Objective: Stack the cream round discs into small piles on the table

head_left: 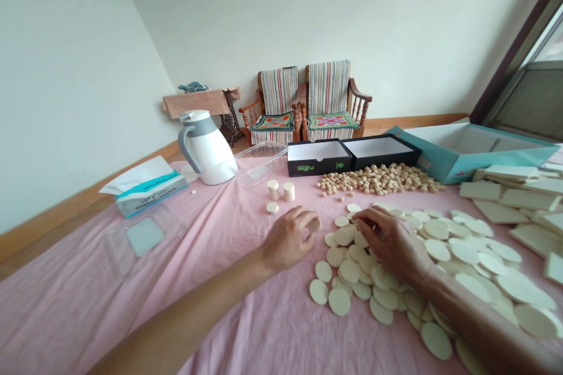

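My left hand (288, 238) is raised above the pink cloth, its thumb and fingers closed round a small round wooden disc (314, 225); whether more discs sit behind it I cannot tell. Over the pile of pale wooden discs (349, 271) is my right hand (393, 240), fingertips pinched together at the pile's far left edge. What those fingers hold, if anything, is hidden. Beyond my left hand stand two short stacks of discs, a left stack (273, 188) and a right stack (288, 191). A low disc or short stack (272, 207) lies just in front of them.
Small wooden beads (387, 179) lie heaped before two black boxes (319, 158). A blue box (475, 155) and square wooden pieces (528, 196) are on the right. Leftward are a white jug (211, 152), a tissue pack (152, 190) and clear plastic trays (145, 237).
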`<state>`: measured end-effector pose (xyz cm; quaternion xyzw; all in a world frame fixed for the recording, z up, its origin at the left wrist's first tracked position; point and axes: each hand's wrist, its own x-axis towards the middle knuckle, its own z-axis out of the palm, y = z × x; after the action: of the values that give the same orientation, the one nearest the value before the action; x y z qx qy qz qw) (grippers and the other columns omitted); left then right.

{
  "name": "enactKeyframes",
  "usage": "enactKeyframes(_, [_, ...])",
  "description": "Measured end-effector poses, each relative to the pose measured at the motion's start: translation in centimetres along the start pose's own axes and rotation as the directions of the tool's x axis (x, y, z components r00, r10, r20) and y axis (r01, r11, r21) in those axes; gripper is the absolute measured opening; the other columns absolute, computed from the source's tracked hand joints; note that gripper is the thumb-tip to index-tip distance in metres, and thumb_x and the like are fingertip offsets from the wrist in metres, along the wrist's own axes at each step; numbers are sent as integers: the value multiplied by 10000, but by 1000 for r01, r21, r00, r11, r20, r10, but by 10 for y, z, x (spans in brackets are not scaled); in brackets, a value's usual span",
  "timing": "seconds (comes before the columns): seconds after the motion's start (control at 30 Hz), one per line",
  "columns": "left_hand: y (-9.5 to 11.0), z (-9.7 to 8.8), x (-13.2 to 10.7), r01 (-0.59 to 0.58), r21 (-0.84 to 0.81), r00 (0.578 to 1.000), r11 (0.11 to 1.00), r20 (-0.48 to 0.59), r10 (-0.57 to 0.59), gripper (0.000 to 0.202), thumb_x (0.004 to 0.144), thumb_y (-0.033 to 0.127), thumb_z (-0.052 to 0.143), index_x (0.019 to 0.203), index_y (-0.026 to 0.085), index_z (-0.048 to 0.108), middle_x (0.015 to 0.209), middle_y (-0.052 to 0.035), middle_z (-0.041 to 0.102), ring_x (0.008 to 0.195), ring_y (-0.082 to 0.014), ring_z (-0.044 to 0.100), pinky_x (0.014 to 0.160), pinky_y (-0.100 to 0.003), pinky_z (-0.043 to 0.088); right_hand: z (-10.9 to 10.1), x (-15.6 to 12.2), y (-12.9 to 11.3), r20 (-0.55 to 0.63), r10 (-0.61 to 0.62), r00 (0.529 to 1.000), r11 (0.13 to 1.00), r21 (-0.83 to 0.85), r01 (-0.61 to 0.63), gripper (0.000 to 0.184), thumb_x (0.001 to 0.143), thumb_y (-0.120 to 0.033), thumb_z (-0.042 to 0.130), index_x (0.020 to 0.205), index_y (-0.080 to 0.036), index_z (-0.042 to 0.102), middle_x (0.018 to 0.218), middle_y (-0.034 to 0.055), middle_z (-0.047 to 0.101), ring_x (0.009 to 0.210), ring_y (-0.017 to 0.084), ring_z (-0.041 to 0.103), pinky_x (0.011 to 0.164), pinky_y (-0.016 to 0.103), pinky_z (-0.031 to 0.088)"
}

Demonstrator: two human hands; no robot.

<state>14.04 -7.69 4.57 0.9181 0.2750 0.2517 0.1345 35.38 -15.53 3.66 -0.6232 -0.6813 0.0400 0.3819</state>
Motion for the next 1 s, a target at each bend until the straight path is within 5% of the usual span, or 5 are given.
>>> enactKeyframes(0.2, [-55,-26,-9,313,87,911,946,-310,-273,296,697,126,572,983,202,579,937,-30,612,742,-139,570,707,-276,475,0,1,-1,17,4,1000,1000,-21,-4,196,858,-263,446,848,-198,631,776,31,614,629,135,557,596,254,420])
enactKeyframes(0.33, [-80,-30,-11,383,135,888,914,-328,-323,195,699,189,604,892,205,590,895,-17,621,749,-146,575,686,-270,472,0,0,-1,26,3,1000,1000,-29,-2,209,867,-282,437,855,-200,629,792,31,612,643,136,562,602,254,420])
enactKeyframes(0.63, [-84,-23,-12,405,145,901,903,-229,-368,178,707,212,594,880,203,633,860,-20,630,739,-151,586,695,-272,471,-1,1,-1,31,2,1000,1000,-31,-1,199,866,-274,445,865,-200,630,793,26,608,678,138,555,618,254,417])
enactKeyframes(0.8, [-70,-26,-11,314,186,924,931,-283,-255,263,722,205,602,984,198,612,983,-52,617,936,-203,565,847,-335,447,-2,1,-1,-5,-3,1000,1000,-20,2,194,862,-254,448,861,-192,633,792,33,613,674,140,553,622,258,409])
enactKeyframes(1.0, [-21,-23,-11,21,-184,979,983,202,17,211,759,250,625,954,169,629,894,-37,637,761,-132,573,701,-247,470,-3,1,4,-35,38,999,999,-26,-39,190,861,-288,467,857,-196,634,796,25,608,628,128,534,584,252,396])
